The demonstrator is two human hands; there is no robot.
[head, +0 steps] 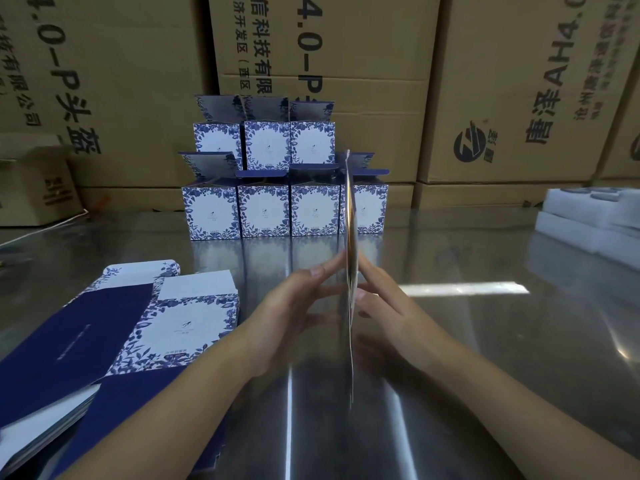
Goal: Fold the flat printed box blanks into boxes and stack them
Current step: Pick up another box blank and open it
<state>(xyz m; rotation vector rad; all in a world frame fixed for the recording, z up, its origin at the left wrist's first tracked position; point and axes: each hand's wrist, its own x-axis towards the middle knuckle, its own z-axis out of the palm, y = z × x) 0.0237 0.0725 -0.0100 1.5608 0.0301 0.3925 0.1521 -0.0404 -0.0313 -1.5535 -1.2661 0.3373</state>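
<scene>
I hold one flat box blank (349, 216) upright and edge-on to the camera, above the steel table. My left hand (294, 306) presses its left face with straight fingers, and my right hand (384, 299) presses its right face the same way. A pile of flat blue-and-white printed blanks (138, 334) lies on the table at the lower left. Folded boxes (287, 209) with their top flaps open stand in a row at the back, with three more boxes (266, 143) stacked on top of them.
The shiny steel table (485, 341) stretches across the view. Large brown cartons (346, 64) form a wall behind the boxes. A smaller carton (34, 188) sits at the far left. White foam trays (595, 220) lie at the right edge.
</scene>
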